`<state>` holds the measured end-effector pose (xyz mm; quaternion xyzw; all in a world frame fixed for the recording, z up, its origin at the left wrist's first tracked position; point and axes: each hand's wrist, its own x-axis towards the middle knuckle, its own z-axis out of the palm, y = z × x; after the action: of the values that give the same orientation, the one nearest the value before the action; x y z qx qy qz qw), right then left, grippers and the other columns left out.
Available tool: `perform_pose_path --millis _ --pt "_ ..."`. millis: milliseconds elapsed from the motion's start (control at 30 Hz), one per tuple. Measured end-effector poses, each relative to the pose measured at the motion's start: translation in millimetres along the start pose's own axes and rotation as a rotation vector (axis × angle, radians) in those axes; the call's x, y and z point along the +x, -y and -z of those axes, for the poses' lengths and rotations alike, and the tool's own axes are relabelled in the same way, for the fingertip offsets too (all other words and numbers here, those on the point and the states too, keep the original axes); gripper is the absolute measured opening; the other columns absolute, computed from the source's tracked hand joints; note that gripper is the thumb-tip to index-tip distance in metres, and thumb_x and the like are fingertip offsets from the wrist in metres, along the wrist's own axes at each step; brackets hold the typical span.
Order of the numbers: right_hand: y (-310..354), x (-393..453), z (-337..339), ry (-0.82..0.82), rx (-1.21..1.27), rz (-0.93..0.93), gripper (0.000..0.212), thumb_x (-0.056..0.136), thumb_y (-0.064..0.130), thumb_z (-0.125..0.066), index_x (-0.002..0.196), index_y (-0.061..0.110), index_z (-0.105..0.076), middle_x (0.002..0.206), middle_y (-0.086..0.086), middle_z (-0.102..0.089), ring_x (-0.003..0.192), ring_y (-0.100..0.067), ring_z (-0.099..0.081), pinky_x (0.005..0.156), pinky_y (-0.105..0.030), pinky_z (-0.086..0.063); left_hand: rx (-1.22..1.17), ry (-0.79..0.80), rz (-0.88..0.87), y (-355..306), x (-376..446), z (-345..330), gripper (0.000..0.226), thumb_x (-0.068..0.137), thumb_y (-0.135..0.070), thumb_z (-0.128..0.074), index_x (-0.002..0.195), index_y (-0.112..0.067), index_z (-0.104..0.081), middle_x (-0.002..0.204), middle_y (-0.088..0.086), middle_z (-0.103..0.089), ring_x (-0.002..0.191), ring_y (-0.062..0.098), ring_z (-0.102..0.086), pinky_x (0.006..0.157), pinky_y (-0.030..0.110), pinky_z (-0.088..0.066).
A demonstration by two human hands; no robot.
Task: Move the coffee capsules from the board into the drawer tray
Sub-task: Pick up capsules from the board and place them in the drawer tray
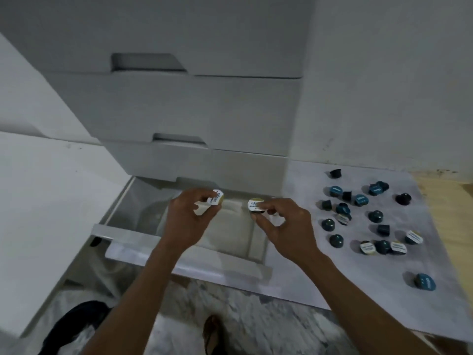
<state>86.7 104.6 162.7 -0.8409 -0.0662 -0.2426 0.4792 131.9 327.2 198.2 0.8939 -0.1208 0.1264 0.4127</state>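
My left hand [188,216] pinches a coffee capsule [216,197] with a white and gold lid above the open drawer. My right hand [284,224] pinches a second capsule [256,205], white lid up, dark body below. Both hands hover over the pale drawer tray [231,228], whose compartments look empty where visible. To the right, several dark blue and black capsules [368,217] lie scattered on the white board [358,272]; one sits apart near its front edge [425,281].
The open drawer's front panel [189,254] lies below my wrists. Shut drawers [194,111] stack above it. A white cabinet surface [46,201] stands to the left. A wooden surface [445,201] shows right of the board. A foot [212,334] rests on the marble floor.
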Motion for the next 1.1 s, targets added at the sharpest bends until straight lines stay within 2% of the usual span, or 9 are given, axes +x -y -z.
perform_pose_path --millis 100,200,300,367,533,633,733,933,1100 --pt "9.8 5.0 -42.9 0.094 -0.031 -0.108 0.021 0.073 0.023 -0.084 0.091 0.019 -0.074 0.09 0.016 -0.066 0.078 -0.005 -0.061 0.072 -0.005 -0.042 0.029 0.174 0.045 41.1 16.7 36.6 0.02 0.075 -0.022 -0.081 0.092 -0.028 -0.07 0.087 -0.027 -0.061 0.081 -0.016 -0.057 0.064 0.001 -0.042" --pt "9.9 0.2 -77.9 0.2 -0.091 -0.182 0.023 0.073 0.027 -0.084 0.092 0.02 -0.074 0.087 0.016 -0.065 0.075 -0.003 -0.061 0.072 -0.011 -0.048 0.07 0.328 0.055 81.7 27.9 51.4 0.019 0.075 -0.022 -0.081 0.091 -0.025 -0.073 0.084 -0.024 -0.062 0.083 -0.014 -0.058 0.064 0.003 -0.043" --pt "6.2 -4.2 -104.5 0.356 -0.142 -0.253 0.021 0.075 0.027 -0.083 0.094 0.02 -0.074 0.084 0.017 -0.063 0.073 -0.004 -0.061 0.07 -0.019 -0.05 0.108 0.523 0.066 118.0 35.2 47.6 0.02 0.073 -0.024 -0.083 0.091 -0.024 -0.075 0.083 -0.02 -0.067 0.085 -0.002 -0.061 0.066 0.007 -0.044" --pt "2.8 -6.1 -116.1 0.459 -0.164 -0.325 0.02 0.076 0.026 -0.081 0.094 0.02 -0.074 0.083 0.015 -0.064 0.075 -0.006 -0.061 0.069 -0.019 -0.048 0.114 0.641 0.068 132.9 37.6 40.3 0.019 0.071 -0.023 -0.084 0.089 -0.023 -0.075 0.083 -0.013 -0.07 0.079 0.005 -0.064 0.064 0.006 -0.044" --pt "-13.4 4.6 -135.2 0.642 -0.163 -0.407 0.02 0.074 0.026 -0.082 0.09 0.018 -0.074 0.085 0.005 -0.073 0.075 -0.007 -0.064 0.067 -0.021 -0.053 0.119 0.881 0.099 154.4 46.0 16.8 0.021 0.065 -0.016 -0.086 0.083 -0.019 -0.076 0.078 -0.003 -0.073 0.072 0.008 -0.065 0.063 0.012 -0.048" --pt "-18.6 13.9 -150.4 0.768 -0.221 -0.407 0.019 0.075 0.025 -0.081 0.091 0.018 -0.074 0.084 0.003 -0.071 0.076 -0.009 -0.064 0.068 -0.024 -0.052 0.129 0.968 0.128 165.0 49.6 9.2 0.021 0.062 -0.015 -0.088 0.078 -0.02 -0.075 0.075 0.001 -0.072 0.068 0.008 -0.066 0.065 0.016 -0.051" --pt "-24.0 16.8 -166.1 0.864 -0.251 -0.417 0.018 0.075 0.024 -0.079 0.091 0.02 -0.073 0.085 0.001 -0.07 0.078 -0.012 -0.063 0.07 -0.03 -0.053 0.149 1.013 0.13 171.6 52.4 4.2 0.021 0.063 -0.016 -0.087 0.078 -0.023 -0.075 0.074 -0.008 -0.07 0.068 0.004 -0.064 0.063 0.008 -0.045" --pt "-35.7 12.1 -175.5 0.935 -0.307 -0.429 0.022 0.077 0.022 -0.076 0.099 0.021 -0.072 0.095 -0.003 -0.07 0.086 -0.017 -0.063 0.071 -0.027 -0.049 0.187 1.091 0.143 179.1 54.8 -8.1 0.023 0.063 -0.012 -0.087 0.08 -0.02 -0.075 0.078 -0.005 -0.07 0.073 0.005 -0.063 0.061 0.007 -0.043" --pt "-39.0 12.4 -179.6 0.955 -0.29 -0.447 0.023 0.074 0.013 -0.075 0.096 0.021 -0.07 0.096 -0.003 -0.07 0.085 -0.018 -0.064 0.073 -0.031 -0.053 0.21 1.125 0.161 183.2 54.9 -13.2 0.024 0.062 -0.005 -0.086 0.079 -0.017 -0.073 0.08 -0.003 -0.071 0.077 0.01 -0.067 0.059 0.005 -0.043"
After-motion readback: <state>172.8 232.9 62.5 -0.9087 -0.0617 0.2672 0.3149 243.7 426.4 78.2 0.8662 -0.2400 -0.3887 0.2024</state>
